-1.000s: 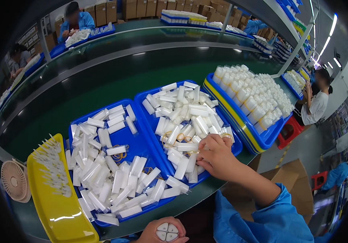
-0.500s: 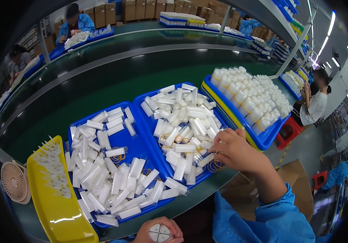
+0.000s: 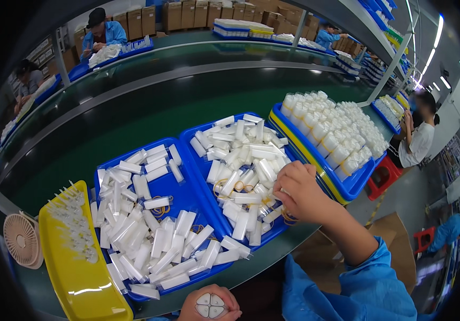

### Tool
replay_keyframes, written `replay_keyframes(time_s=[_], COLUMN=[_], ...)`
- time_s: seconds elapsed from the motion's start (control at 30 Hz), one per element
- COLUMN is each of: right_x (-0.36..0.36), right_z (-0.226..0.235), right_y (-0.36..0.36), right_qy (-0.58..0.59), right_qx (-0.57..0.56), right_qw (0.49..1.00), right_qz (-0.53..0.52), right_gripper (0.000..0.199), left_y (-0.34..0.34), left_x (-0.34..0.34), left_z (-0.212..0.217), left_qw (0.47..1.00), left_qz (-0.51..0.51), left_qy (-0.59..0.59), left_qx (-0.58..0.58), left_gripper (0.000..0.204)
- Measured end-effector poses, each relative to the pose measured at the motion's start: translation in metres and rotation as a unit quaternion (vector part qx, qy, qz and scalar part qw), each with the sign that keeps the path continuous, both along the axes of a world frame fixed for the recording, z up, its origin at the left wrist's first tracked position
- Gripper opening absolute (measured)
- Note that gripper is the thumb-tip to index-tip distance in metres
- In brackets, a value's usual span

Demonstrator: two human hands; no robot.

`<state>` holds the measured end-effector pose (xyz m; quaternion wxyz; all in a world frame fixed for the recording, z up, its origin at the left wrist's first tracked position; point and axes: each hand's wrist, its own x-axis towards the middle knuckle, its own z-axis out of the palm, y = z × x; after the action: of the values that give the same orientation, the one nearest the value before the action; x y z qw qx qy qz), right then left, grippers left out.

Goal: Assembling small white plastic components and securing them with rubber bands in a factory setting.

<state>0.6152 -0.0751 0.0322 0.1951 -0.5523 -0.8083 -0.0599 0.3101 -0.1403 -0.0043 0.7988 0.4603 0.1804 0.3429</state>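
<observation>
A small round white part (image 3: 210, 305) with four sections on its face was held in the left hand (image 3: 208, 306), low at the near edge of the picture. The fingers were curled snugly around it, so the hand was nearly closed and the face of the part was kept turned up where it could be seen.

The right hand (image 3: 298, 191) was stretched out over the near right corner of the middle blue tray (image 3: 198, 134). Its fingers were bent down into the pile of small white packets (image 3: 240, 171) there. It could not be told whether a packet was gripped, because the fingertips were hidden by the hand itself. A few yellowish rubber bands (image 3: 220, 186) were mixed in among those packets.

To the left, a second blue tray (image 3: 187, 195) was filled with more flat white packets (image 3: 150, 235), loosely heaped. Both trays were set side by side near the person, probably so that each could be reached without leaning.

At the far right, a third blue tray (image 3: 355, 184) was packed with neat rows of white wrapped pieces (image 3: 331, 128). A yellow tray (image 3: 85, 283) with small clear parts (image 3: 72, 222) lay at the near left, and a little pink fan (image 3: 21, 239) was placed just beside it. A green belt (image 3: 133, 101) was stretched behind the trays, with other workers seated farther off.
</observation>
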Motion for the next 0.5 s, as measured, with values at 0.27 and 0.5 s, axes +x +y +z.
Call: replay_keyframes(time_s=[0.27,0.5], right_x=[-0.064,-0.102], right_z=[0.039,0.025], right_y=[-0.002,-0.029], right_qy=[0.136,0.316], right_qx=[-0.048,-0.226], right_qw=[0.982,0.884], right_qz=[0.125,0.26], right_gripper=[0.017,0.013], left_y=[0.009,0.01], left_x=[0.004,-0.005], left_z=[0.004,0.007], left_qw=[0.964,0.993], left_qz=[0.2,0.043], left_qy=[0.047,-0.111], left_qx=[0.171,0.011], left_gripper=[0.025,0.024])
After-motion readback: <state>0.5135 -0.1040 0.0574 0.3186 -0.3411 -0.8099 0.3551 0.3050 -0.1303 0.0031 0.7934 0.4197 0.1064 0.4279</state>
